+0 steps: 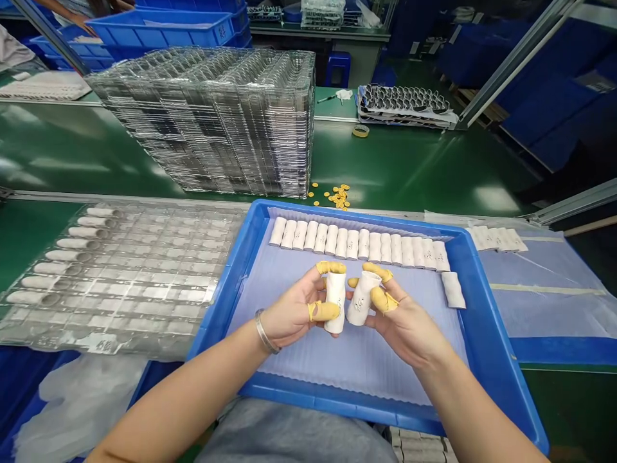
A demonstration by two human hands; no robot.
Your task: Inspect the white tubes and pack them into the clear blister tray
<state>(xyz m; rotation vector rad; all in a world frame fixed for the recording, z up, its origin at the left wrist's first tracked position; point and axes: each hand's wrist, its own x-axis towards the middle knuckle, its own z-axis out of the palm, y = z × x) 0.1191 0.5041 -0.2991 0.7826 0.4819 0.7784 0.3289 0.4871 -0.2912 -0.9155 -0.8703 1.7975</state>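
Observation:
Above a lined blue tray (501,334), each hand grips one short white cylinder with small dark print. My left hand (301,308) is closed round the left white cylinder (336,292), held upright. My right hand (400,315) pinches the right white cylinder (360,301), which leans slightly and shows its open upper end. Yellow finger cots cover the thumbs and some fingertips of both hands. Behind them a row of similar white cylinders (353,244) stretches along the tray's far side, and a single white cylinder (453,289) lies at its right side.
To the left, a clear plastic blister tray (144,270) holds white cylinders in its left column. A tall stack of clear trays (231,128) stands behind. Yellow discs (339,196) lie scattered beside it, with a tape roll (360,130) farther back. More white cylinders (496,238) rest at the right.

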